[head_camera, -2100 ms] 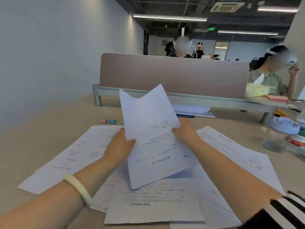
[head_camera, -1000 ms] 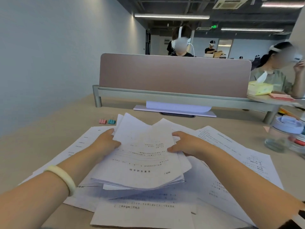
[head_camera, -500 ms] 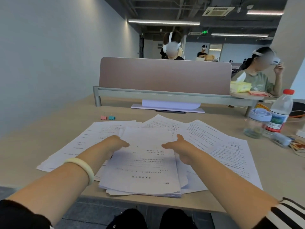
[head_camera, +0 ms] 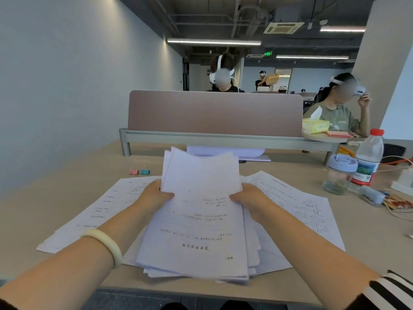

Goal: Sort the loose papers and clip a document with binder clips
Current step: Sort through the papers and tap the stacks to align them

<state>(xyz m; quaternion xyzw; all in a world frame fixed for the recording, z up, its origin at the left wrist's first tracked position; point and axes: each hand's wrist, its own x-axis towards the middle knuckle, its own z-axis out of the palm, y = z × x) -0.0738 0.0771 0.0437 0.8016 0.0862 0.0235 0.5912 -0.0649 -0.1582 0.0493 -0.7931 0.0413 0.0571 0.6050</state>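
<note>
Both hands pinch one stack of papers (head_camera: 199, 218) by its side edges: the left hand (head_camera: 154, 196) closes on the left edge with the thumb across the top sheet and the fingers hidden beneath, and the right hand (head_camera: 251, 201) does the same on the right edge. The stack is tilted, its far end raised off the surface (head_camera: 51, 198) and its near end resting close to the near edge, where the sheets lie unevenly fanned at the bottom. The print on the top sheet reads upside down from this view. A pale bangle (head_camera: 105, 243) sits on the left wrist, and a black-and-white striped sleeve (head_camera: 388, 291) covers the right forearm near the bottom right corner of the view. Loose sheets lie flat on the surface on either side of the stack: one spread (head_camera: 98, 211) to the left, another (head_camera: 299, 204) to the right. Toward the far left of the surface, well apart from the papers, stand a pink binder clip (head_camera: 133, 171) and a teal binder clip (head_camera: 145, 171), just beside each other. Near the right edge are a lidded glass jar (head_camera: 338, 175) and a water bottle (head_camera: 367, 159) with a red cap.
</note>
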